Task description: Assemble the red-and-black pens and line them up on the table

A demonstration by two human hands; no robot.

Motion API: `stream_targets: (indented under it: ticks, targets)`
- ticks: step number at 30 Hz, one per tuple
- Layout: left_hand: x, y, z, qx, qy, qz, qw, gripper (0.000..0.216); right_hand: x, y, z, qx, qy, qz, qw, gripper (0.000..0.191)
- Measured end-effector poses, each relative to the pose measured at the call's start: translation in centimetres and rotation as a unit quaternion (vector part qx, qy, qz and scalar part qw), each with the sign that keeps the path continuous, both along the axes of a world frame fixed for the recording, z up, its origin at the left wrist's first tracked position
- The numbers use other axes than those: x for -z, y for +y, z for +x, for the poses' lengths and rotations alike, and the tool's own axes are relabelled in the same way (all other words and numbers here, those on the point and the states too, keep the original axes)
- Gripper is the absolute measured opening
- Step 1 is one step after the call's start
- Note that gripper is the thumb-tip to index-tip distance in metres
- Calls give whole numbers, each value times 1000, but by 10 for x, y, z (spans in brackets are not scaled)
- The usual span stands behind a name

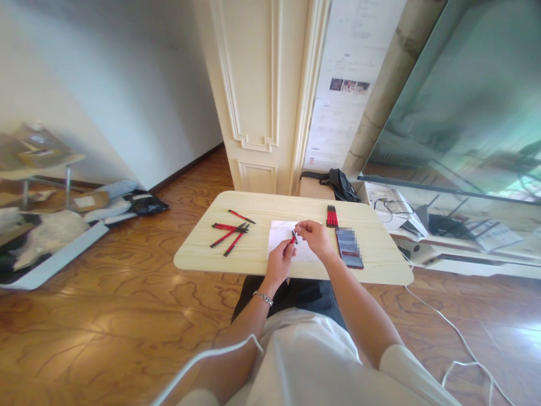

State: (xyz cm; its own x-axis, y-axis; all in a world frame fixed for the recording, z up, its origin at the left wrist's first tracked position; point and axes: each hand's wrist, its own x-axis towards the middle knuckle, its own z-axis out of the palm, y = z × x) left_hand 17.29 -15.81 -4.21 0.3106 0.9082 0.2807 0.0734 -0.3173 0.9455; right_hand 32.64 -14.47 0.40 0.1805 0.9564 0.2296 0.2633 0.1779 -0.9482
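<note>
Over a white sheet of paper [275, 232], my left hand [280, 263] is closed around a red and black pen [292, 239], which tilts upward. The fingers of my right hand [313, 237] pinch at the pen's black upper end; whether a small part sits between them is too fine to see. Several loose red and black pens [230, 237] lie scattered on the table to the left. Right of my hands, several more pens [332, 216] lie side by side in a neat row. A phone [350, 249] rests just below that row, its screen partly pixelated.
The pale wooden table [203, 248] has rounded corners and stands close against me. Behind it are a cream panelled door [249, 73] and a black bag [342, 185]. A large screen [460, 107] rises at right, and a white cable [456, 332] runs along the floor.
</note>
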Motion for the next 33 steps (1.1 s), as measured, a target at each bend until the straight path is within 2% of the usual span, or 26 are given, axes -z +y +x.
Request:
stream_targets:
  ticks: [3,5,7,10,12,14,16,18,20,22,25,29,33]
  targets:
    - [-1,0,1,-3,-14,-2,1000,40,7,6,7,-33,-30,-26,999,28]
    - [-2,-1,1,-2,-22,-1,1000,41,11,11,10,-13,-109,-57,992,23]
    - [-3,-1,0,-2,-26,-1,1000,41,14,13,9,25,-222,-99,970,20]
    - [-4,-1,0,-8,-25,-2,1000,41,14,15,-1,63,-353,-165,919,23]
    - [-3,-1,-1,-12,-22,-1,1000,41,14,15,-7,73,-392,-199,895,25]
    - [-2,-1,-1,-12,-20,-1,1000,41,13,15,-10,72,-401,-222,886,24]
    - [-1,-1,-1,-9,-21,-4,1000,42,13,16,-7,68,-383,-219,895,22]
    - [-1,-1,-1,-4,-24,-11,1000,42,11,17,-1,70,-315,-191,927,19]
    - [-1,-1,0,1,-25,-18,1000,42,6,17,8,71,-188,-149,968,21]
    - [0,-1,0,3,-21,-19,1000,42,-3,14,15,61,-44,-93,993,35]
    - [-1,-1,0,3,-9,-16,1000,41,-23,7,18,30,75,-6,997,50]
    - [-2,-1,-1,3,7,-12,1000,39,-43,0,13,36,83,42,995,47]
    - [-3,-1,0,-3,12,-2,1000,39,-43,0,7,57,74,62,994,46]
